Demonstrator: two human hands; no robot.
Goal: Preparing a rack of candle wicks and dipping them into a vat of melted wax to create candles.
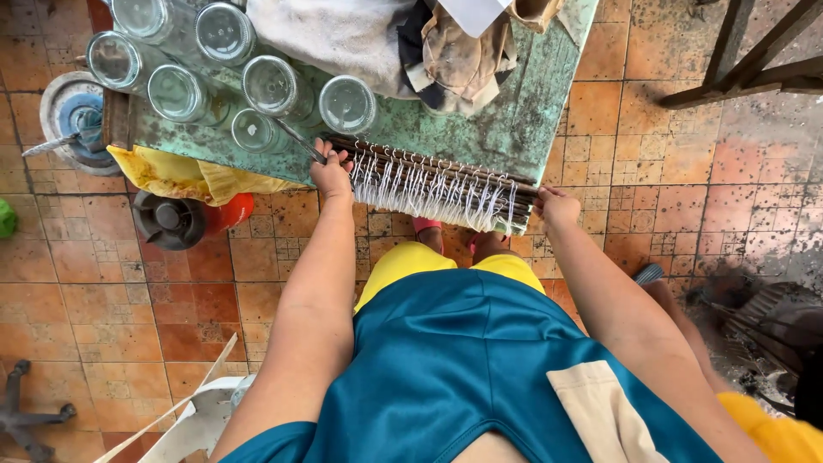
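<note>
While the person stands at the weathered green-painted table (514, 120), a long dark bundle of thin sticks strung with white threads (433, 182) lies along the table's near edge, its long axis running left to right and dipping slightly toward the right. Both hands sit at its ends, so neither is nearer: each holds its own end.

Left side: a cluster of clear glass jars, seen from above (223, 73), stands on the table just beyond the left hand (331, 169). The left hand's fingers are curled shut over the left end of the bundle, and a thin grey metal rod (302, 142) sticks out from the same grip toward the jars; whether it is a separate tool or part of the bundle cannot be told.

Middle: white threads hang off the edge in a loose fringe, over the person's yellow shorts and teal shirt.

Right side: the right hand (557, 207) closes on the right end of the bundle, fingertips hidden beneath it. Crumpled cloths (403, 43) lie farther back on the table, apart from the bundle.
</note>
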